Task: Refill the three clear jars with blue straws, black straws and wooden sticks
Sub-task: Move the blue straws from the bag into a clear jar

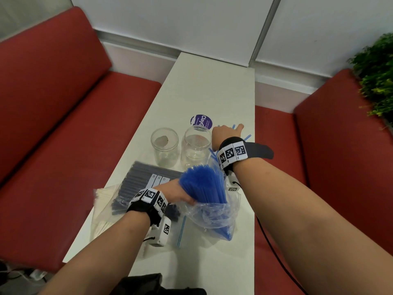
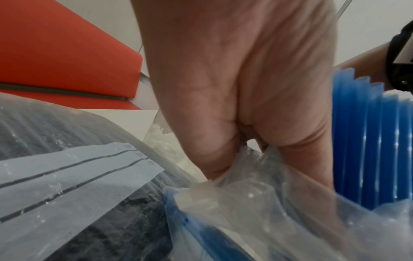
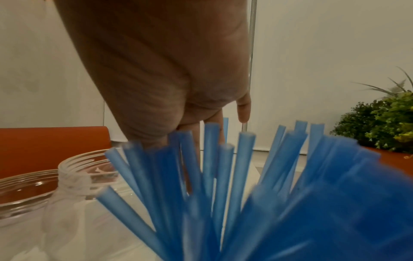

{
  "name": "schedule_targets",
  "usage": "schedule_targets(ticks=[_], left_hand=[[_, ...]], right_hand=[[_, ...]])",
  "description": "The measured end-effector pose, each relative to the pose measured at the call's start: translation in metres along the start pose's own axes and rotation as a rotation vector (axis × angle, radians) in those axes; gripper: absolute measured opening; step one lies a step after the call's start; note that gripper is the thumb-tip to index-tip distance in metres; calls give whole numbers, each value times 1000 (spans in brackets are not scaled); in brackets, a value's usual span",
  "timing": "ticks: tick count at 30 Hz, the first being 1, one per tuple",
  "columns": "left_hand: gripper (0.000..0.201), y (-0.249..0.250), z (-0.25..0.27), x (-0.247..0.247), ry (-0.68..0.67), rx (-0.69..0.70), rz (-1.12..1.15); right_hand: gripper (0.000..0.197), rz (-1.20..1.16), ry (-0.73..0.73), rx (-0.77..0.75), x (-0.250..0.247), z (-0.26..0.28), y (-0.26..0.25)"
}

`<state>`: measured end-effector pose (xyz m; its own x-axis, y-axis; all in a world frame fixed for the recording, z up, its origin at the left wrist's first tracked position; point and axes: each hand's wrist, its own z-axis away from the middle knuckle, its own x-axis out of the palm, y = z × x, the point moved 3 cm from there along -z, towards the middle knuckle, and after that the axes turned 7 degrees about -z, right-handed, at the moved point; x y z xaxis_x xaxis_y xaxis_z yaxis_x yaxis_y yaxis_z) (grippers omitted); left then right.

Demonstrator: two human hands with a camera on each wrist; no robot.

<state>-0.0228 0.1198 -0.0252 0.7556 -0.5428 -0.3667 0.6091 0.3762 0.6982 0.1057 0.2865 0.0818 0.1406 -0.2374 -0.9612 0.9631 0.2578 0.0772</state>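
Two empty clear jars (image 1: 164,145) (image 1: 196,146) stand mid-table; the nearer one (image 3: 73,190) also shows in the right wrist view. Right of them, loose blue straws (image 3: 223,169) fan upward from a third jar (image 1: 213,161) mostly hidden under my right wrist. My right hand (image 1: 228,129) (image 3: 214,123) is over their tops, its fingers reaching straight down among them. My left hand (image 1: 182,196) (image 2: 241,144) grips a clear bag (image 1: 212,213) with a thick bundle of blue straws (image 1: 202,184) (image 2: 368,141) sticking out. A bag of black straws (image 1: 138,182) (image 2: 67,176) lies left, beside a bag of wooden sticks (image 1: 102,211).
A purple jar lid (image 1: 201,121) lies behind the jars on the narrow white table (image 1: 208,86). Red bench seats (image 1: 74,124) (image 1: 319,145) flank it, and a green plant (image 1: 376,73) stands at the right. A black cable (image 1: 274,252) runs along the right seat.
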Motion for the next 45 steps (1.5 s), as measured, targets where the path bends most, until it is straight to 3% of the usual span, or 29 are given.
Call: schedule_targets(ticks=[6, 11, 14, 19, 23, 26, 29, 32, 34, 38, 45], left_hand=[[42, 2, -3, -1, -18, 19, -6], [40, 2, -3, -3, -36, 21, 29], [41, 1, -5, -3, -43, 30, 44], [46, 7, -12, -3, -20, 70, 12], [45, 7, -8, -4, -15, 96, 47], [45, 7, -4, -3, -28, 111, 92], [48, 6, 1, -2, -39, 120, 142], [53, 4, 3, 0, -36, 113, 189], [51, 6, 4, 2, -38, 113, 195], [48, 9, 5, 2, 23, 109, 141], [41, 5, 2, 0, 133, 87, 82]], right_hand=[[25, -216, -50, 116, 3, -5, 2], [12, -370, -143, 147, -6, -7, 5], [11, -571, -94, 106, -29, -10, 13], [21, -897, 105, -55, -58, 16, 27], [19, -1124, 96, -202, -63, 54, 37], [20, -1266, 14, -217, -54, 77, 55], [17, -1197, -239, -124, -26, 94, 75], [15, -951, -468, 31, 14, 110, 81], [22, -859, -442, 86, 38, 116, 75], [48, -886, -298, 0, 70, 123, 46], [17, -926, -68, 25, 95, 130, 41]])
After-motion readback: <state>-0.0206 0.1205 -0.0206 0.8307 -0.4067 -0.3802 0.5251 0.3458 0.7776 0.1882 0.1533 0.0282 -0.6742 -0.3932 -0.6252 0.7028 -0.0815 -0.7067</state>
